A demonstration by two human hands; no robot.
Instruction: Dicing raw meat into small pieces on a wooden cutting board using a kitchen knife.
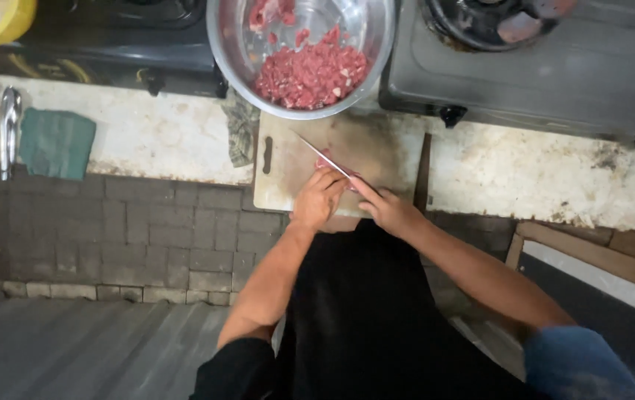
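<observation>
Meat (pixel 326 161) is being cut on the board (pixel 376 148): pinned by the curled left hand (pixel 317 198), the knife (pixel 325 157) gripped in the right hand (pixel 385 209). A careful downward slice seems called for.

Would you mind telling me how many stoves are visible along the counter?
2: a dark stove at upper left behind the steel bowl, and a grey stove at upper right. Both are cropped by the frame, so others may be hidden.

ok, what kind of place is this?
Most likely a plain home or small working kitchen. A gas stove sits on a worn counter, a steel bowl holds chopped raw meat, and the hands cut more on a cutting board with a knife.
</observation>
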